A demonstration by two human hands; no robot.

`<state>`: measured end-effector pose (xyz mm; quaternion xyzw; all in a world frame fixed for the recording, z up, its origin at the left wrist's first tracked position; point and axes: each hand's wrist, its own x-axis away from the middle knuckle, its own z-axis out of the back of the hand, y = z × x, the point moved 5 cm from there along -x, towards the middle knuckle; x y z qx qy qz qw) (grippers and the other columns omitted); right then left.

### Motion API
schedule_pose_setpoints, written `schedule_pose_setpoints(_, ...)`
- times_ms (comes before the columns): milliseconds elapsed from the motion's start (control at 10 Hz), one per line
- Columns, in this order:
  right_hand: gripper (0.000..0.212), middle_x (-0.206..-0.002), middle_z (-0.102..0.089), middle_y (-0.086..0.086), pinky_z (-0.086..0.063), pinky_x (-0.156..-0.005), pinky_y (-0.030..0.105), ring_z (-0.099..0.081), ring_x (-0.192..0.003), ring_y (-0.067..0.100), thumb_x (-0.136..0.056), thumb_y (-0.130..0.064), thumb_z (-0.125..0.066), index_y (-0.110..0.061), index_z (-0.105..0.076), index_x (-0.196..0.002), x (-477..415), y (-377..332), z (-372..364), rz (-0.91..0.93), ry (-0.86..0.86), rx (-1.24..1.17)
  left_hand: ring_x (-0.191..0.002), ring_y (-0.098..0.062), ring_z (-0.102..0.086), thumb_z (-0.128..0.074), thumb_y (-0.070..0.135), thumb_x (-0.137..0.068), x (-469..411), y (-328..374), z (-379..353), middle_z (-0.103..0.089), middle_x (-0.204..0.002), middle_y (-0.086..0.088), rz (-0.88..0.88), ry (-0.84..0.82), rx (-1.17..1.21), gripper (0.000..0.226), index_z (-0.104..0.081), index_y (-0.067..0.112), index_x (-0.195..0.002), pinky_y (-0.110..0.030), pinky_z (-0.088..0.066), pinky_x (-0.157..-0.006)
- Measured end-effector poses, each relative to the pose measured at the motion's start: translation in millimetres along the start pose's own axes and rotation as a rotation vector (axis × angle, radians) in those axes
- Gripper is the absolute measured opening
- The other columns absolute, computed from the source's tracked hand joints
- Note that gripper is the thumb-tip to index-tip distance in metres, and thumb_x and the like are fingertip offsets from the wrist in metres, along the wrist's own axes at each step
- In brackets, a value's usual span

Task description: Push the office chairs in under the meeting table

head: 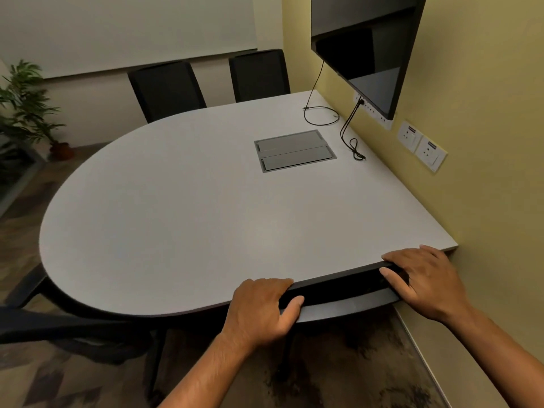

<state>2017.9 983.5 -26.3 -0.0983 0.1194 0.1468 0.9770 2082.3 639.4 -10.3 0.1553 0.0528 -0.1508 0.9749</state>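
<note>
Both hands are clamped on the top rail of the near chair's backrest: the left hand at about 7 o'clock of the meeting table, the right hand at 5 o'clock. Fingers are wrapped over, arms extended forward. The chair is judged stiff, fairly light, presumably wheeled; the rail is pressed against the table edge.

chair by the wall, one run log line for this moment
left hand gripping chair top | right hand gripping chair top | backrest at table edge | another chair at left, not tucked
</note>
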Motion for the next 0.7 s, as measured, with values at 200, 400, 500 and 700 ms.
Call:
schedule_pose_setpoints(200,0.096,-0.157,-0.059,-0.004,-0.032,-0.126,0.052,-0.054,-0.145,0.019,-0.095,-0.089,-0.006,-0.034,-0.063,-0.148,-10,-8,-6,-0.105,-0.242,0.124,-0.091,-0.010,-0.069,-0.023,0.088,-0.095,-9,-9,-7,-0.078,-0.102,0.011,0.090,-0.167,0.076,0.076,-0.074,0.035,-0.114,-0.039,-0.058,-0.085)
schedule_pose_setpoints(400,0.119,-0.170,-0.043,-0.004,-0.034,-0.126,0.047,-0.041,-0.156,0.017,-0.081,-0.099,0.007,-0.029,-0.042,-0.163,-45,-50,-17,-0.223,-0.465,0.035,-0.148,-0.022,-0.049,-0.009,0.100,-0.081,-29,-56,-13,-0.052,-0.164,0.003,0.231,-0.394,0.280,0.113,-0.050,0.029,-0.159,-0.044,-0.037,-0.120)
schedule_pose_setpoints(500,0.115,-0.175,-0.033,-0.002,-0.030,-0.128,0.047,-0.035,-0.159,0.019,-0.083,-0.097,0.000,-0.026,-0.029,-0.169,-72,-94,-38,-0.216,-0.555,0.028,-0.156,-0.028,-0.037,-0.003,0.094,-0.088,-39,-94,-7,-0.043,-0.169,-0.007,0.158,-0.350,0.142,0.112,-0.039,0.019,-0.164,-0.047,-0.026,-0.128)
schedule_pose_setpoints(700,0.111,-0.180,-0.018,0.004,-0.023,-0.132,0.046,-0.023,-0.164,0.022,-0.087,-0.088,-0.003,-0.018,-0.012,-0.172,-126,-165,-76,-0.184,-0.501,0.063,-0.166,-0.030,0.008,-0.007,0.081,-0.100,-50,-190,5,0.000,-0.180,-0.014,0.201,-0.309,-0.067,0.101,-0.003,0.010,-0.171,-0.051,0.008,-0.134)
